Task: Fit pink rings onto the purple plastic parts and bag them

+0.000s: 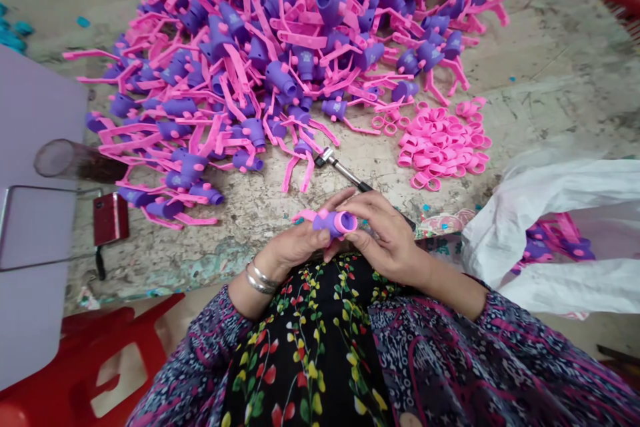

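Close to my lap, my left hand (303,237) is closed around a purple plastic cup part (326,221) with pink arms. A pink ring (345,221) sits around the open end of that part. The fingers of my right hand (385,233) pinch the ring end from the other side. Just beyond my hands lies a small hammer (345,170) with a black handle, partly covered by my right hand. Past it spreads a big heap of similar purple-and-pink parts (280,77). Loose pink rings (445,143) form a smaller pile to the right.
An open white sack (493,240) with some finished-looking pieces stands at the right table edge. On the left are a glass jar (65,159), a dark red box-like object (110,219) and a pale panel (37,120). A red stool (115,347) is below left.
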`<state>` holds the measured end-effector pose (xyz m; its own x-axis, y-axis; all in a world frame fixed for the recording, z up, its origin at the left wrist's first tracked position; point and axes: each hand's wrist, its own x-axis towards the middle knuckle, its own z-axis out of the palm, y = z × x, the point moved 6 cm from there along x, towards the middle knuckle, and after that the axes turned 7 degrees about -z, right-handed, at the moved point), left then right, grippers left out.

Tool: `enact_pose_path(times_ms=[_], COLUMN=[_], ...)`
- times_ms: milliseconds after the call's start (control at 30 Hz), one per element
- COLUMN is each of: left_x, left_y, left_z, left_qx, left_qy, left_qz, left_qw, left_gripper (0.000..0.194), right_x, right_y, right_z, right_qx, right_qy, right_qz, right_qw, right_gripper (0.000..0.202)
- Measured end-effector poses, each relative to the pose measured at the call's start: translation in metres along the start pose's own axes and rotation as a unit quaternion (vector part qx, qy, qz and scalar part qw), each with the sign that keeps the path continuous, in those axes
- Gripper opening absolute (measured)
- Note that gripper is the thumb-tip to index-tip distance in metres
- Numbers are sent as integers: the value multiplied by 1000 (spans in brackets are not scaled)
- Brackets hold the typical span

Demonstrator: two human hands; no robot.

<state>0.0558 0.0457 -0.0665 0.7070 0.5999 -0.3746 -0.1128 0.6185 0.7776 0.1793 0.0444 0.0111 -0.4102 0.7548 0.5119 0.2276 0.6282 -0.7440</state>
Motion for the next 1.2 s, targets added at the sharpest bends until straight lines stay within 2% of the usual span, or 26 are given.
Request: enact_pose_path(times_ms=[133, 200, 333, 533, 633, 700, 800, 867, 1100, 1200], left_x=[8, 10, 7, 0, -2, -4, -5, -5, -5, -4], left_y=[-12, -13, -3, 11, 15, 15, 15, 13, 9, 8], left_z=[-3, -4, -6, 0, 0, 1, 3, 3, 0, 0], left_qx=[-10, -14, -42, -19, -21, -22, -32, -40, -50, -44], left_qy=[-21, -4, 70, 88, 116, 126, 137, 139, 171, 165], left_qz=[-36, -38, 5, 26, 39, 35, 27, 19, -9, -6], left_qw=[999, 999, 997, 996, 992, 991, 990, 989, 984, 985], left_gripper=[64, 59, 49, 46, 45, 42, 39, 38, 39, 37], right_x=[-1, -2, 0, -1, -5, -11, -23, -29, -31, -30], right_y=[2, 2, 0, 2, 8, 17, 34, 43, 47, 46], right_z=[4, 5, 5, -3, -5, -6, -4, 0, 6, 7], right_qx=[4, -3, -35, -52, -7, 43, 134, 176, 216, 212], right_qy=[3, 1, -11, 9, 25, 55, 118, 140, 139, 137], right_qz=[1, 7, -2, 11, 56, 117, 216, 255, 270, 276], right_qw=[1000, 1000, 999, 999, 998, 991, 960, 940, 928, 927], right_gripper=[25, 26, 31, 35, 34, 31, 28, 29, 28, 28])
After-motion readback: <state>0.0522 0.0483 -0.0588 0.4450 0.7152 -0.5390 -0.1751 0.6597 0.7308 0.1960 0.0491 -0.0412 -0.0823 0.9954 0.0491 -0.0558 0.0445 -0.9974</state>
